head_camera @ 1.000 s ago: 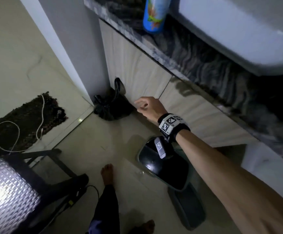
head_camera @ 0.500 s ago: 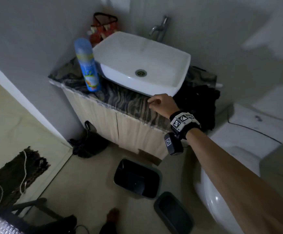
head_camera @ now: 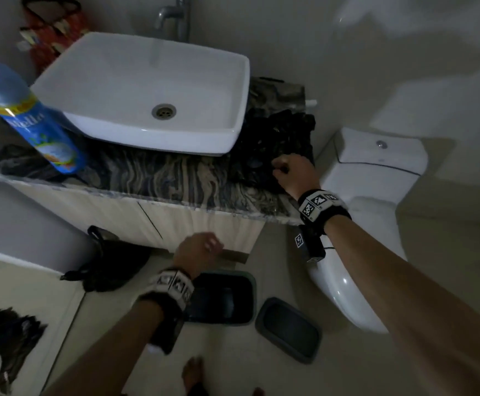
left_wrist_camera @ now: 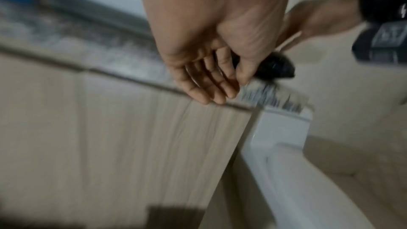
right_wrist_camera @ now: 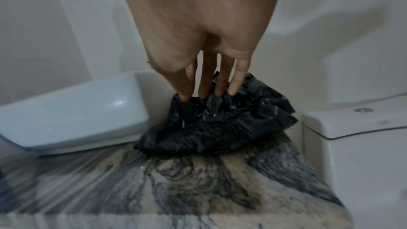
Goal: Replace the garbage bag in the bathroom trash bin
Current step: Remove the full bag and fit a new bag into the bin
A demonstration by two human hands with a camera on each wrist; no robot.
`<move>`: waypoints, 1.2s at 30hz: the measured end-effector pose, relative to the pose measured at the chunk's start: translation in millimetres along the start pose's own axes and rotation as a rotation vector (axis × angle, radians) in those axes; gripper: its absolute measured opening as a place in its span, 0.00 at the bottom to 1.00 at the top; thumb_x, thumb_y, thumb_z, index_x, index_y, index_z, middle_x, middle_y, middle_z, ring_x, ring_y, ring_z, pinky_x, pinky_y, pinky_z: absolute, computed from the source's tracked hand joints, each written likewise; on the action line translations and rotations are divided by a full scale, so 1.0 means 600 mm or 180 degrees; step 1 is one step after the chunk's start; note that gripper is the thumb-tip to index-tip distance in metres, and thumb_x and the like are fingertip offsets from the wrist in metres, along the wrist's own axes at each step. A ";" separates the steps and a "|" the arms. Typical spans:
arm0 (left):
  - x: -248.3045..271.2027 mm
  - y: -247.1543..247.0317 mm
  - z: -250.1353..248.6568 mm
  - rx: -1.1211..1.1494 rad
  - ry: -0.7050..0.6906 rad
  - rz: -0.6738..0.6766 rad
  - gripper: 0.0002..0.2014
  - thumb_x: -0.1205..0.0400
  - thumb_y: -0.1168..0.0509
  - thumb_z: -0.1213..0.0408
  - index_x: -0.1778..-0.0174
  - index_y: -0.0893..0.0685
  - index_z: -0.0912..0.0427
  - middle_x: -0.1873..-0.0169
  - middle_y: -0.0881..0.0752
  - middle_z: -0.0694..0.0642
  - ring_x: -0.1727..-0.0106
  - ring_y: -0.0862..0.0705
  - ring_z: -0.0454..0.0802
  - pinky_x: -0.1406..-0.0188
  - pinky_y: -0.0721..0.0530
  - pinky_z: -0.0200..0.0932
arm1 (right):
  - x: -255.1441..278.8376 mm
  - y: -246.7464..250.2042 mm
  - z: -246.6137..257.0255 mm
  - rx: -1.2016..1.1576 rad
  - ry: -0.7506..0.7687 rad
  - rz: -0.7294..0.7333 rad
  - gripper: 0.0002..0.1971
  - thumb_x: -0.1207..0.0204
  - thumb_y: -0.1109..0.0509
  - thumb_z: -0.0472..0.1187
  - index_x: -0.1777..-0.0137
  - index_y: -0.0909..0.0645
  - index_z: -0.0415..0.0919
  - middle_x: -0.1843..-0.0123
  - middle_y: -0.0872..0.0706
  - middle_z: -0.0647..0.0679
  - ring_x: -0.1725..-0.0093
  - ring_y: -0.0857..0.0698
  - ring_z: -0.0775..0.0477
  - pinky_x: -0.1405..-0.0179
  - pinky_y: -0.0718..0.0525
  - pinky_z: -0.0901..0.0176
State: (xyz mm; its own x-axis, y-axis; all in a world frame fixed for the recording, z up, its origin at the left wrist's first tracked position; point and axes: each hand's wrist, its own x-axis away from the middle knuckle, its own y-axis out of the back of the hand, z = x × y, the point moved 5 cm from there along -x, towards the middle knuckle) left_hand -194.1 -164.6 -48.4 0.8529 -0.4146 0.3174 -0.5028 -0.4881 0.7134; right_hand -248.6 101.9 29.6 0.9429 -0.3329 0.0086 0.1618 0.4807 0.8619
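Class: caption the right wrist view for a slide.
Right hand touches a crumpled black bag on the counter between sink and toilet.

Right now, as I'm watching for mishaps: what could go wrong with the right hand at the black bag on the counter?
1. The right hand only touches the crumpled black bag with fingertips; a weak grip could let it slide off the counter toward the toilet.
2. The lid lies on the floor beside the bin, near a bare foot: possible trip.
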 end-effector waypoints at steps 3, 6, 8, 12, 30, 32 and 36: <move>-0.110 0.070 -0.142 0.0210 -0.0738 -0.0473 0.08 0.21 0.35 0.65 0.64 0.17 0.63 0.66 0.14 0.60 0.59 0.14 0.59 0.57 0.16 0.48 | -0.003 -0.006 -0.029 0.0253 -0.0027 -0.0227 0.15 0.26 0.28 0.44 0.39 0.15 0.45 0.36 0.18 0.43 0.35 0.21 0.37 0.35 0.20 0.44; -0.185 0.076 -0.206 0.0034 -0.1194 -0.0484 0.05 0.24 0.32 0.62 0.57 0.15 0.59 0.56 0.14 0.59 0.49 0.15 0.57 0.48 0.17 0.52 | 0.001 -0.016 -0.051 0.0312 -0.0224 -0.0270 0.25 0.25 0.27 0.49 0.27 0.23 0.47 0.25 0.29 0.40 0.26 0.30 0.34 0.28 0.27 0.40; -0.218 0.072 -0.227 -0.0496 -0.1399 -0.0524 0.13 0.25 0.31 0.59 0.46 0.14 0.55 0.44 0.17 0.59 0.38 0.21 0.60 0.40 0.19 0.56 | 0.003 -0.030 -0.064 0.0265 -0.0392 -0.0114 0.31 0.24 0.28 0.52 0.22 0.29 0.50 0.20 0.35 0.38 0.21 0.35 0.32 0.23 0.32 0.37; -0.268 0.022 -0.199 -0.1582 -0.1210 0.0020 0.23 0.24 0.33 0.55 0.31 0.19 0.47 0.31 0.21 0.56 0.29 0.26 0.62 0.31 0.28 0.58 | 0.011 -0.057 -0.084 0.0388 -0.0450 0.0288 0.31 0.22 0.30 0.51 0.19 0.32 0.53 0.19 0.33 0.38 0.22 0.34 0.31 0.25 0.29 0.37; -0.143 0.108 -0.279 0.0468 -0.0959 -0.0838 0.08 0.22 0.31 0.64 0.51 0.08 0.56 0.54 0.08 0.56 0.50 0.11 0.53 0.48 0.15 0.41 | 0.098 0.132 -0.025 -0.0364 -0.0123 -0.0871 0.10 0.21 0.30 0.37 0.41 0.14 0.39 0.41 0.11 0.42 0.40 0.15 0.40 0.41 0.20 0.53; -0.120 0.127 -0.314 0.1160 -0.0911 -0.0683 0.07 0.22 0.31 0.67 0.53 0.08 0.62 0.61 0.10 0.57 0.59 0.14 0.48 0.54 0.18 0.35 | 0.119 0.185 -0.014 -0.0572 0.0003 -0.1128 0.09 0.22 0.29 0.35 0.44 0.13 0.37 0.44 0.11 0.40 0.43 0.14 0.39 0.40 0.18 0.49; -0.092 0.170 -0.338 0.1656 -0.0354 -0.1036 0.21 0.31 0.30 0.42 0.51 0.13 0.52 0.48 0.13 0.61 0.45 0.15 0.56 0.39 0.16 0.53 | 0.158 0.272 0.003 -0.0679 0.0264 -0.1486 0.08 0.24 0.28 0.35 0.47 0.13 0.36 0.47 0.10 0.41 0.46 0.13 0.39 0.41 0.18 0.47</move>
State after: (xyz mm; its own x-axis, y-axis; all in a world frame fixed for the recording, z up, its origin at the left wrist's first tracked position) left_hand -263.6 -35.7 133.7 0.9682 -0.2455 0.0482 -0.2462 -0.9015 0.3560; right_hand -133.6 147.2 171.9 0.7745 -0.4902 -0.3998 0.6184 0.4537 0.6417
